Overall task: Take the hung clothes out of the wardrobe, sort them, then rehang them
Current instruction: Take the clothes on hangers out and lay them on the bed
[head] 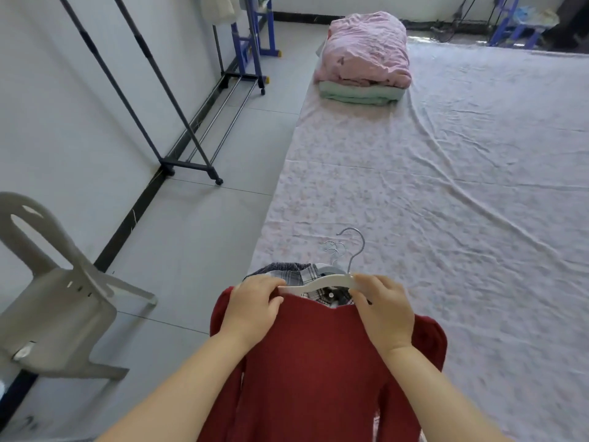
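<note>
Lit evenly by soft daylight, fairly bright; shadows faint. Wide-angle bending seen at edges, esp. rack poles [105, 68]. Far bkgd slightly soft.

Both hands are down at the near edge of the bed [446, 186], working on a red sweater [318, 362] spread over a plaid shirt [306, 274]. The left hand [251, 309] pinches the sweater's shoulder at one end of a white hanger [322, 282]; the right hand [382, 311] grips the hanger by its metal hook. Farther up the sheet sits a folded pink quilt [366, 49]. An empty-railed garment rack [178, 122] and a grey chair [63, 298] stand along the wall.
</note>
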### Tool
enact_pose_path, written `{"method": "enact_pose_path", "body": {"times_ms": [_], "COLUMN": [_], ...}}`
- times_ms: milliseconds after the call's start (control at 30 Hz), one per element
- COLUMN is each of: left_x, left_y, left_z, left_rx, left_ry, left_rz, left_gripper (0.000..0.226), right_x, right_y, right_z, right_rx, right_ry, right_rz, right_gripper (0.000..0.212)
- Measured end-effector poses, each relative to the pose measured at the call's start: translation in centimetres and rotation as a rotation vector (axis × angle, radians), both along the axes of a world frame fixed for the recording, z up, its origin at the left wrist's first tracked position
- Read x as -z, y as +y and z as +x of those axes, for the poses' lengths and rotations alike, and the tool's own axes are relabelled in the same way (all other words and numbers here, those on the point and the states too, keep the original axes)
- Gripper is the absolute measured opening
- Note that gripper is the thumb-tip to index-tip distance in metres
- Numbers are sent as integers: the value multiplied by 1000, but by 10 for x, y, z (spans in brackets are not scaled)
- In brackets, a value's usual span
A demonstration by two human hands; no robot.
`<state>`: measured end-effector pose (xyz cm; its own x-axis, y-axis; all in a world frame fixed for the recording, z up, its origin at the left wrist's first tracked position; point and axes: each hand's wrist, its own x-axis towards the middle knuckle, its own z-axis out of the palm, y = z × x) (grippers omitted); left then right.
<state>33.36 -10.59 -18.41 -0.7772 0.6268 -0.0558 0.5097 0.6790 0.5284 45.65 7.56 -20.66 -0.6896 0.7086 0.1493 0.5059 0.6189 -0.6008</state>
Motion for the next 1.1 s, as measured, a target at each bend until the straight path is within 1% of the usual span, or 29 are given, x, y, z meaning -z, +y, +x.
{"method": "enact_pose_path", "body": {"times_ms": [100, 233, 333, 467, 600, 733, 833, 933, 1100], "left_x": [22, 42, 47, 40, 23, 0, -17, -29, -41], "left_y": [12, 17, 18, 25, 40, 59, 71, 79, 83], "left_z": [-14, -14, -8, -2, 2, 7, 17, 33, 75], "left_rx": [5, -2, 24, 90, 206, 386, 519, 654, 988], "left_ry": [-45, -87, -102, -88, -19, 95, 143, 169, 206], "left_rz": [-68, -151, -200, -232, -273, -305, -308, -319, -324], "left_gripper": [35, 36, 37, 37, 41, 43, 43, 45, 49], "right_x": [32, 53, 60, 56, 39, 15, -2, -20, -46], "right_y": [28, 39, 31, 18, 8, 7, 2, -12, -67], "right_z": [-24, -30, -11, 16, 36, 57, 82, 115, 187], "right_rx": [-32, -158, -197, -197, -156, -85, 12, 157, 476], "right_ry": [-223, -340, -430, -456, -461, -483, -478, -492, -507], "right_rz": [-143, -243, -242, -253, -257, -231, -228, -242, -267], "right_gripper": [28, 35, 40, 44, 46, 48, 47, 47, 48]}}
